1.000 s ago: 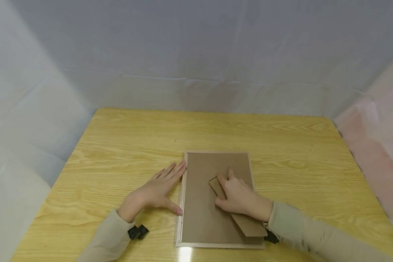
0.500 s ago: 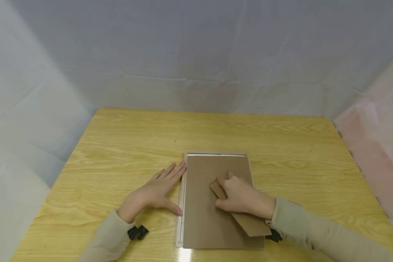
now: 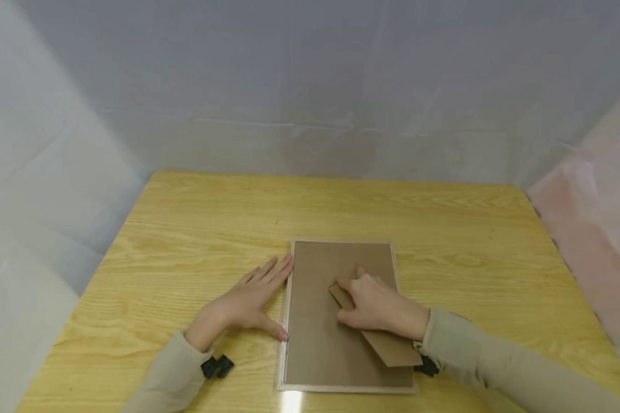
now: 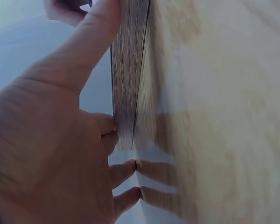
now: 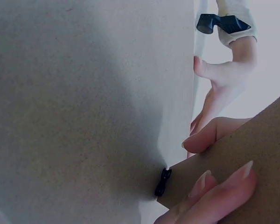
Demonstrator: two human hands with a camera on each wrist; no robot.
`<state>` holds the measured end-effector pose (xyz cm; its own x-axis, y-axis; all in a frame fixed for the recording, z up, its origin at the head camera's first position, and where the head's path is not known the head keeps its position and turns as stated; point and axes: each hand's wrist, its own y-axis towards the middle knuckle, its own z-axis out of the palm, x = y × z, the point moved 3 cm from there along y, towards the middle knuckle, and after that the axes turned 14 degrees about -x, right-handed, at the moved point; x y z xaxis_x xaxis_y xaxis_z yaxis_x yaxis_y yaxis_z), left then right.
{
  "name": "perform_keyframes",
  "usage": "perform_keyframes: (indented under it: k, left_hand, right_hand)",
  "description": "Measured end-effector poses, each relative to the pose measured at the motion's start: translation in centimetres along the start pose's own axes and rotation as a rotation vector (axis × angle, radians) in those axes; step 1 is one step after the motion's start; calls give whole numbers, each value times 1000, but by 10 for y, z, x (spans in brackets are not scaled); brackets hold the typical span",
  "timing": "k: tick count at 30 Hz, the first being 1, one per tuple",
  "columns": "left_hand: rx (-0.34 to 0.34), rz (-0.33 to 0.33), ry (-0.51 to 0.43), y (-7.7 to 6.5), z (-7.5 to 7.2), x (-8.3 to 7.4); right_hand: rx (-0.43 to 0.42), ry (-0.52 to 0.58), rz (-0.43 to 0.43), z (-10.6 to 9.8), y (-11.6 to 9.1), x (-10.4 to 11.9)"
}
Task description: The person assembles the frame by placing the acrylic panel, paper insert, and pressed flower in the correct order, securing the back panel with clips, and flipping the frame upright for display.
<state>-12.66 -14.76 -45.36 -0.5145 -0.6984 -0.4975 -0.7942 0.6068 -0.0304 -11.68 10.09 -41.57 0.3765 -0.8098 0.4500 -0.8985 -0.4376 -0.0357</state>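
Observation:
A picture frame (image 3: 346, 389) lies face down on the table, its brown backing board (image 3: 312, 327) lying within the rim. From the board rises a stand leg (image 3: 392, 351), joined by a small black hinge (image 5: 163, 182). My right hand (image 3: 379, 307) pinches this leg between thumb and fingers, as the right wrist view shows. My left hand (image 3: 240, 304) touches the frame's left side, thumb and fingers spread and mostly straight. In the left wrist view the frame's wood-grained side (image 4: 127, 74) meets the thumb and fingertips. Whether the board sits fully down inside the rim I cannot tell.
The wooden table (image 3: 227, 212) extends around the frame on every side. Pale cloth (image 3: 310, 69) hangs behind it and at both sides. A black wrist device (image 3: 218, 366) is by the left cuff, and another (image 3: 427, 366) is by the right.
Half a second ago the backing board slid toward me, baring a white strip at the far edge. Now it is back up with my right hand, the strip covered. My left hand stays put.

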Motion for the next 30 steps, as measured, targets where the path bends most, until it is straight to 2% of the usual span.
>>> perform_keyframes:
  k: [12, 21, 26, 30]
  left_hand:
    - [6, 2, -16, 1, 0, -1]
    - [9, -34, -26, 1, 1, -1]
    - [10, -40, -29, 2, 0, -1]
    - [12, -47, -45, 2, 0, -1]
  right_hand:
    - [8, -4, -17, 1, -2, 0]
    - [-17, -14, -5, 6, -1, -1]
    - [-43, -30, -33, 12, -3, -4]
    - [-85, -40, -90, 13, -4, -5]
